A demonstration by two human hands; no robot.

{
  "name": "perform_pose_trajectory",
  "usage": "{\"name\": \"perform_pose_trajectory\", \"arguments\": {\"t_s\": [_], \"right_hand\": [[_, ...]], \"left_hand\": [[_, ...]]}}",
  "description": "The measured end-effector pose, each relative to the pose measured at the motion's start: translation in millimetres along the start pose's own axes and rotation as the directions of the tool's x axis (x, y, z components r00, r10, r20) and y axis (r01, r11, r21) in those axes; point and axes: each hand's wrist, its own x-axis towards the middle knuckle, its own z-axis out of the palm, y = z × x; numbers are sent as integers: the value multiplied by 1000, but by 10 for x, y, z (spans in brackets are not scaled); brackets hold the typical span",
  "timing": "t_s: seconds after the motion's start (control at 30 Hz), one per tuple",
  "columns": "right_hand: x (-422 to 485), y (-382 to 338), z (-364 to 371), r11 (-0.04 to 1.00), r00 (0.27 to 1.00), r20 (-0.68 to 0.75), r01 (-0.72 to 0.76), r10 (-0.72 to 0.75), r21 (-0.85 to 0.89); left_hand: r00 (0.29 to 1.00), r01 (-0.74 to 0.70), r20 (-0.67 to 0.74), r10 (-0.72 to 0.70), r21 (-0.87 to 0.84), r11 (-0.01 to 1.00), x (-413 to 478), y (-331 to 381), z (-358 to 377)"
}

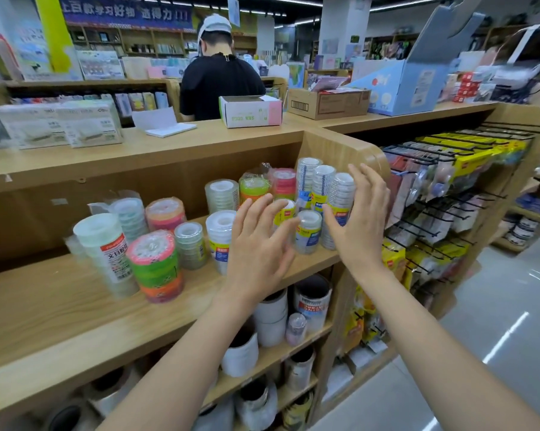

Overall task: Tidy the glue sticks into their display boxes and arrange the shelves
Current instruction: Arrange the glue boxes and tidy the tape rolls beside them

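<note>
Several wrapped stacks of tape rolls stand on a wooden shelf (75,306). My left hand (259,244) is open with fingers spread in front of a clear tape stack (220,237). My right hand (360,219) is open too, its fingers spread against the tall blue-labelled tape stacks (323,188) at the shelf's right end. A short clear stack (309,230) stands between my two hands. Neither hand holds anything. No glue sticks show in this view.
A neon green, pink and orange stack (156,265) and a tall clear stack (106,250) stand at the left. Large tape rolls (312,301) fill the lower shelves. Hanging packets (449,188) cover hooks at the right. Boxes (250,110) sit on the shelf top; a person in black (220,79) stands behind.
</note>
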Motion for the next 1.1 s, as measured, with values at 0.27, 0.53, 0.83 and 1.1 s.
{"name": "perform_pose_trajectory", "arguments": {"t_s": [0.27,0.53,0.83,1.1], "right_hand": [[-28,-444,305,924,933,273,125,-233,362],[-124,-863,671,885,713,601,60,-362,462],[5,-985,704,946,779,577,62,-246,318],[248,-923,792,981,797,583,54,-156,188]], "left_hand": [[929,352,-19,-369,347,869,-252,-273,-482],[888,335,138,-438,458,824,-496,-646,-681],[910,303,169,-378,350,886,-484,-816,-763],[907,278,232,-351,294,914,-277,-819,-757]]}}
